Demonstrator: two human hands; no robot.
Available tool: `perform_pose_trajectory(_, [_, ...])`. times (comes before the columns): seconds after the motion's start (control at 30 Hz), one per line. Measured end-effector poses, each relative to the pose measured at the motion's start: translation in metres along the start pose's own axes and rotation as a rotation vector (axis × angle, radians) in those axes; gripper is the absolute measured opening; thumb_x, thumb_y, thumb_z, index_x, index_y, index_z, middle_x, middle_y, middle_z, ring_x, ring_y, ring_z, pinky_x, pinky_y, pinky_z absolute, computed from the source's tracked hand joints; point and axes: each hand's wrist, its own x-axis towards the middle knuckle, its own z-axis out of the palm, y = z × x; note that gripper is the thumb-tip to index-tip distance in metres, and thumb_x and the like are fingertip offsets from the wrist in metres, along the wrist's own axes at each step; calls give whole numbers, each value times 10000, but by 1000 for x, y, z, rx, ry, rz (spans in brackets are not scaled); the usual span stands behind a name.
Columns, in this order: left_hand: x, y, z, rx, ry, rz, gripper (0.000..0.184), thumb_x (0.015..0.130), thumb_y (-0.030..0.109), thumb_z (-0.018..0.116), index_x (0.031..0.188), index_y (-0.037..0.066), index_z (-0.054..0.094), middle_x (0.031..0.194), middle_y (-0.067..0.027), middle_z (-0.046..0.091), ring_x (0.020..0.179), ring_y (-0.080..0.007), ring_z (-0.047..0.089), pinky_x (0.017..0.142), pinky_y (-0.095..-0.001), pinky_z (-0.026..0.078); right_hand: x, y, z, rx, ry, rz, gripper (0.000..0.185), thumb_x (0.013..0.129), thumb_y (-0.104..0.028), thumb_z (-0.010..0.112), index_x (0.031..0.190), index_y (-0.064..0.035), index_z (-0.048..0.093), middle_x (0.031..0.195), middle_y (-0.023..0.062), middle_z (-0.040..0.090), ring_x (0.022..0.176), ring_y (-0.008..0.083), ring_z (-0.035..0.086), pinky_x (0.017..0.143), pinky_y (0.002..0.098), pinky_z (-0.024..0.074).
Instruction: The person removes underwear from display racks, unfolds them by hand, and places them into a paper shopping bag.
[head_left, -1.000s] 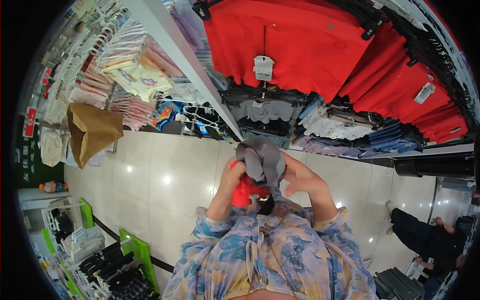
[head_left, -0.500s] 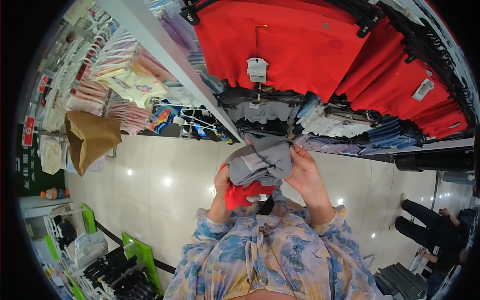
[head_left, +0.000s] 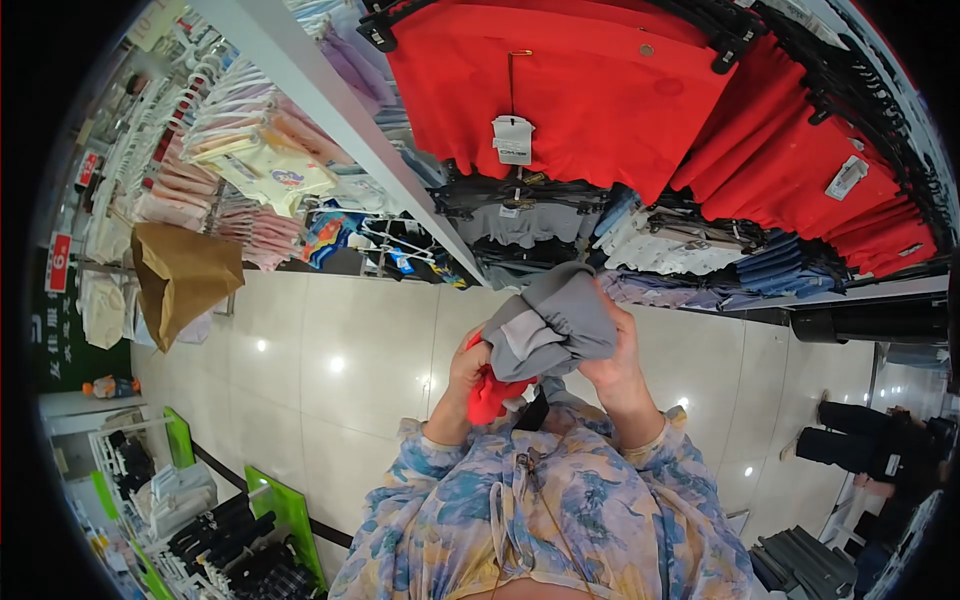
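A bundled grey cloth (head_left: 575,310) with a lighter grey patch is held between my two hands in front of my chest. My left hand (head_left: 468,368) grips its lower left side, together with a red cloth (head_left: 490,398) that hangs below. On the right side my right hand (head_left: 616,352) is closed round the grey cloth, its fingers partly hidden behind the fabric. A small black piece (head_left: 534,412) shows just under the bundle, against my flowered top.
Red garments (head_left: 560,90) hang on black hangers ahead. At the left are a brown paper bag (head_left: 185,280) and children's clothes (head_left: 265,165) on a rack. Green panels (head_left: 285,515) stand lower left. A person in dark clothes (head_left: 880,450) is at the right.
The grey cloth has moved up and to the right with my right hand, and its folds have turned. My left hand has shifted slightly right. The person at the right has changed position.
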Motion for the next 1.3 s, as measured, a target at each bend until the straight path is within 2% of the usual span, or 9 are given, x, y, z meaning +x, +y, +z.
perform_pose_trajectory(0.3, [9, -10, -12, -4, -113, -33, 409, 681, 61, 469, 1076, -33, 523, 982, -108, 606, 894, -199, 592, 782, -292, 466, -2, 1, -12, -578, 143, -304, 323, 954, -269, 407, 1111, -29, 555, 1072, 98, 608, 1040, 235, 566, 961, 383, 416])
perform_pose_trajectory(0.37, [13, -12, -9, 284, -210, 140, 411, 715, 99, 579, 1108, -4, 519, 967, -86, 606, 905, -188, 586, 783, -292, 456, 6, -8, -15, 81, -302, -75, 385, 961, -297, 407, 1240, -37, 459, 1224, 134, 513, 1105, 253, 527, 971, 398, 412])
perform_pose_trajectory(0.5, [11, -11, 17, 1289, -230, 435, 504, 726, 216, 738, 1131, 17, 514, 879, -90, 594, 800, -155, 570, 747, -265, 448, 5, -13, 16, 93, -247, -55, 362, 973, -269, 370, 1235, -35, 459, 1230, 143, 515, 1136, 262, 504, 1001, 409, 375])
perform_pose_trajectory(0.63, [17, -33, 3, 1212, -217, 514, 402, 780, 194, 689, 1105, 19, 529, 806, -81, 593, 719, -142, 573, 690, -262, 458, 13, -11, 25, 23, -224, -63, 328, 961, -202, 404, 1237, -32, 451, 1263, 142, 487, 1177, 260, 463, 1018, 404, 339])
perform_pose_trajectory(0.7, [14, -26, -6, 949, -70, 87, 298, 843, 212, 635, 1056, 20, 553, 765, -55, 609, 684, -124, 591, 638, -267, 468, 13, -14, 20, -34, -223, -56, 329, 952, -180, 429, 1243, -28, 444, 1272, 133, 477, 1191, 243, 449, 1022, 389, 331])
perform_pose_trajectory(0.77, [15, -20, -8, 711, 68, 65, 268, 866, 228, 610, 1030, 24, 556, 787, -44, 613, 700, -111, 593, 635, -257, 467, 8, -21, 26, -642, -131, -61, 380, 916, -150, 498, 1272, -37, 426, 1297, 105, 445, 1189, 197, 436, 1015, 350, 328])
perform_pose_trajectory(0.93, [19, 7, 20, 187, 238, 82, 248, 915, 289, 542, 964, 46, 558, 858, -28, 611, 753, -97, 595, 673, -230, 482, -5, -20, 27, -1036, -341, 98, 495, 853, -110, 586, 1310, -62, 403, 1296, 56, 427, 1164, 142, 432, 879, 269, 432])
perform_pose_trajectory(1.2, [23, 5, 7, 135, 51, 36, 288, 910, 275, 553, 1060, 30, 537, 938, -57, 613, 817, -112, 605, 709, -249, 487, 2, -3, 19, -1210, -127, -176, 142, 872, -34, 533, 992, 21, 585, 894, 13, 599, 824, 80, 549, 752, 216, 443])
perform_pose_trajectory(1.3, [19, -3, 18, 422, 27, 293, 301, 901, 202, 565, 1127, 7, 526, 960, -54, 610, 858, -100, 588, 758, -241, 471, 2, -2, 21, -1295, -16, -232, 116, 872, -23, 526, 961, 21, 585, 876, 9, 595, 810, 61, 531, 727, 207, 434])
